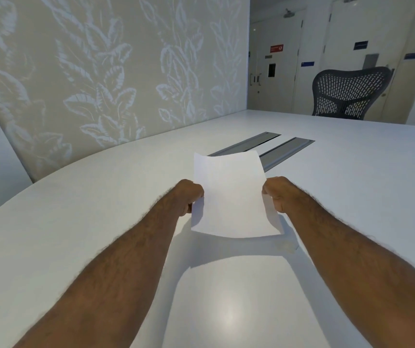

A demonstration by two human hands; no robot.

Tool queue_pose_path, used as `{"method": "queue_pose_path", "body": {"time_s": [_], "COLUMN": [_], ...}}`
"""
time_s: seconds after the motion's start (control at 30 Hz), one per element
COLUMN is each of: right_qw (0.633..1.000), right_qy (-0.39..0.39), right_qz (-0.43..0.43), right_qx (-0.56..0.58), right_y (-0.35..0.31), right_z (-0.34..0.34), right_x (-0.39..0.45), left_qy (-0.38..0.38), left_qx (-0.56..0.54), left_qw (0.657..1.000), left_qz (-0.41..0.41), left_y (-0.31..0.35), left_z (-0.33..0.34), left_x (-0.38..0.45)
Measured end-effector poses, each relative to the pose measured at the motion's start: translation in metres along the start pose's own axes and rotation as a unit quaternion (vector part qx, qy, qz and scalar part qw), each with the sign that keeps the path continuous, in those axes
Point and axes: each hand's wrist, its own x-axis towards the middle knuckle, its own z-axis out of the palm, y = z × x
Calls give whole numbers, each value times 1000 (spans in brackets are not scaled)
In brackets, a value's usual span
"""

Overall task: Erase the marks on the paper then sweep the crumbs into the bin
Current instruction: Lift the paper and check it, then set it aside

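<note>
Gripping a plain white rectangular sheet of paper (pixel 231 197) by its two long edges, a person holds it up above a broad white table (pixel 101 209) with both bare forearms stretched forward. The left hand (pixel 188 197) is curled into a near fist at the sheet's left edge, fingers folded under and pinching the paper about halfway along. The right hand (pixel 277 194) mirrors it on the right edge, fingers bent tight and the thumb hidden behind the sheet.

The paper hangs clear of the tabletop, tilted away from the holder, its near edge bowed in a shallow curve and its far edge lifted. The side facing the room looks blank; any marks on it are too faint to tell. Its shadow falls on the table just below and towards the holder, between the arms.

Just beyond the sheet, two long grey metal cable slots (pixel 264 146) are set side by side into the tabletop. A pale partition printed with white leaf shapes (pixel 113 71) runs along the table's left side. At the far end stands a dark mesh-backed office chair (pixel 349 92), with cream doors (pixel 276 59) behind it.
</note>
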Motion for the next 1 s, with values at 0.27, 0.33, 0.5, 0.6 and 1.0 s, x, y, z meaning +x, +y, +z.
{"method": "queue_pose_path", "body": {"time_s": [0.27, 0.33, 0.5, 0.6, 1.0], "right_qw": [1000, 999, 993, 967, 879], "right_qy": [3, 0, 32, 57, -149], "right_qz": [8, 4, -27, -80, -97], "right_qx": [-25, -50, -110, -237, -443], "right_y": [8, 11, 20, 25, 72], "right_z": [18, 20, 21, 16, -47], "right_x": [41, 47, 56, 49, -43], "left_qy": [31, 32, 59, 71, 104], "left_qx": [51, 65, 54, 78, 146], "left_qw": [998, 997, 997, 994, 983], "left_qz": [-3, 0, -9, 5, 49], "left_y": [-20, -28, -39, -41, -62], "left_z": [24, 31, 40, 40, 27], "left_x": [50, 60, 69, 70, 54]}}
